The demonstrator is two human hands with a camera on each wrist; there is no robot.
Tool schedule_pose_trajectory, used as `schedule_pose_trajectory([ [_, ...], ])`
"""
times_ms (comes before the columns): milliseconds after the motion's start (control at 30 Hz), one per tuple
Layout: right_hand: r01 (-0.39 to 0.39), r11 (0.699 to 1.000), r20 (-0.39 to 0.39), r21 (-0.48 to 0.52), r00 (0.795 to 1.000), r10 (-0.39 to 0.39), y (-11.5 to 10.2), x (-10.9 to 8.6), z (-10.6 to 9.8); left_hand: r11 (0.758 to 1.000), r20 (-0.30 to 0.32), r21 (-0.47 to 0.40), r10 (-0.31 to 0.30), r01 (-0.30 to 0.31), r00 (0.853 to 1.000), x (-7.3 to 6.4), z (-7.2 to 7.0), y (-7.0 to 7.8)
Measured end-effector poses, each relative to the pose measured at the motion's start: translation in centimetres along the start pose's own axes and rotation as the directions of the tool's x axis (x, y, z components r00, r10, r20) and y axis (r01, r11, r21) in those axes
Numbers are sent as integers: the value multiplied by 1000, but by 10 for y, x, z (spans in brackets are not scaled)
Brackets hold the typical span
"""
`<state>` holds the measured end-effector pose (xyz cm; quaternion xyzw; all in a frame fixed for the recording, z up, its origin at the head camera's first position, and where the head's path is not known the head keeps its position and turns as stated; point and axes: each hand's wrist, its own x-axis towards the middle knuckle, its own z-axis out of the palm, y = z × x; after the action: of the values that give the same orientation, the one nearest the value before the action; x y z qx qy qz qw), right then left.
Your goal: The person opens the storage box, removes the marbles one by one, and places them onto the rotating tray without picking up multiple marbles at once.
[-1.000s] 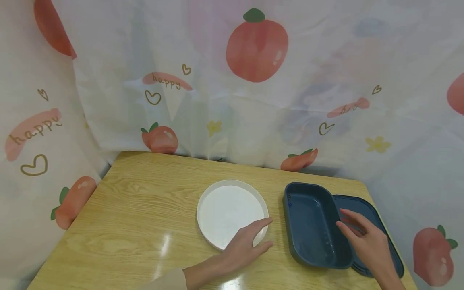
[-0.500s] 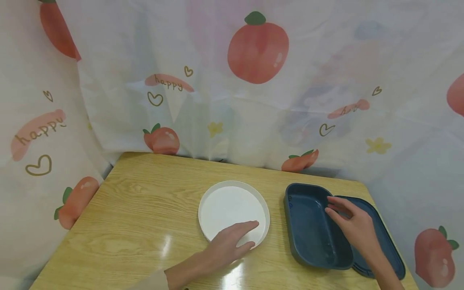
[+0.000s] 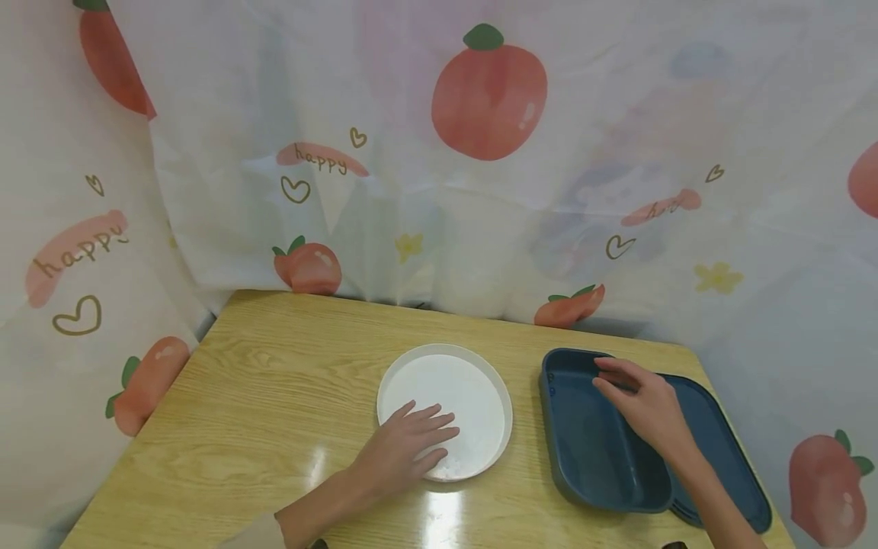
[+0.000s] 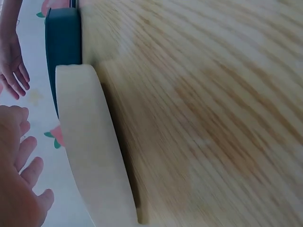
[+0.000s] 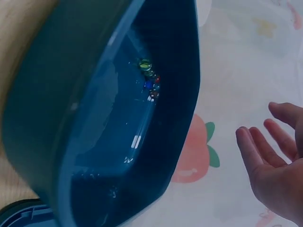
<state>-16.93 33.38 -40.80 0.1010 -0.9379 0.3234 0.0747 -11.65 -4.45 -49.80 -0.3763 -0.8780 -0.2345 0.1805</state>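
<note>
My left hand is over the near left part of a round white plate with a raised rim, its fingers spread and holding nothing. In the left wrist view the fingers show beside the plate's side wall. My right hand hovers over the far right side of a deep blue rectangular box, fingers relaxed with a gap to the thumb. Several small glass marbles lie together on the box's bottom in the right wrist view, along with wet-looking specks.
A matching blue lid lies at the table's right edge, partly under the box and my right forearm. The wooden table meets a white fruit-print curtain at the back and sides. A small dark object shows at the bottom edge.
My left hand has moved left across the plate and its fingers have spread. The right hand has moved left and away from me, from the box's right rim to over its far part.
</note>
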Motion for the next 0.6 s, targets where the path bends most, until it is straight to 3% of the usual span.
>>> schedule_pose_trajectory([
  [233,-41,999,76,31,996,39,4,12,4,997,19,68,37,-38,999,-15,-5,-14],
  [400,-99,992,162,78,983,85,11,20,6,997,42,57,41,-43,998,-24,-3,-19],
  [600,-108,989,248,97,965,81,17,27,14,997,81,57,42,-46,996,-33,0,-23],
])
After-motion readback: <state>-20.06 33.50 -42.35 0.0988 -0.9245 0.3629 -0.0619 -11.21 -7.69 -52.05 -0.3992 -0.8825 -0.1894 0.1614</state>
